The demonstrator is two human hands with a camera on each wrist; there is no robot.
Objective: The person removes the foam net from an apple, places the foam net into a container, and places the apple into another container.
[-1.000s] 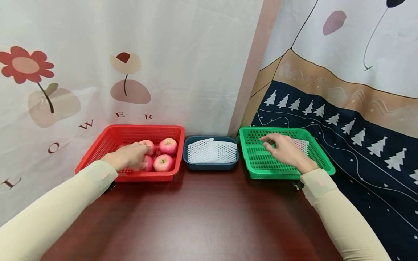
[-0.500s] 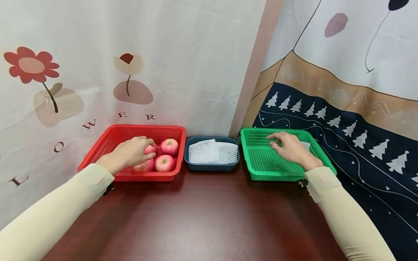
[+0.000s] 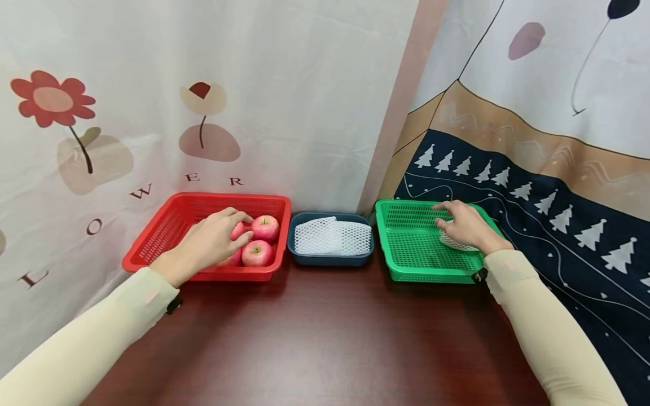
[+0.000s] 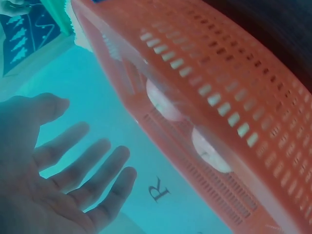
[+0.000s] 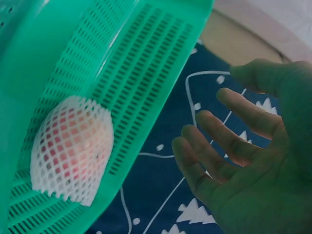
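My left hand (image 3: 215,239) hovers over the red basket (image 3: 152,242) with its fingers spread and nothing in them. Pink-red apples sit in that basket; one (image 3: 265,228) at the back and one (image 3: 257,254) in front lie just right of my fingers, and others are partly hidden under the hand. In the left wrist view, the left palm (image 4: 73,180) appears bare beside the basket. Over the green basket (image 3: 406,270) is my right hand (image 3: 469,228), fingers loosely bent and holding nothing. Below it lies an apple in a white foam net (image 5: 73,151), partly covered in the head view.
Between the two baskets stands a dark blue tray (image 3: 330,260) with white foam nets (image 3: 332,237) lying in it. All three containers stand in a row on a dark brown table (image 3: 325,327), close against a printed curtain (image 3: 304,113).
My left hand has lifted off the apples in the red basket, its fingers spreading. My right hand has shifted right above the green basket, over the netted apple.
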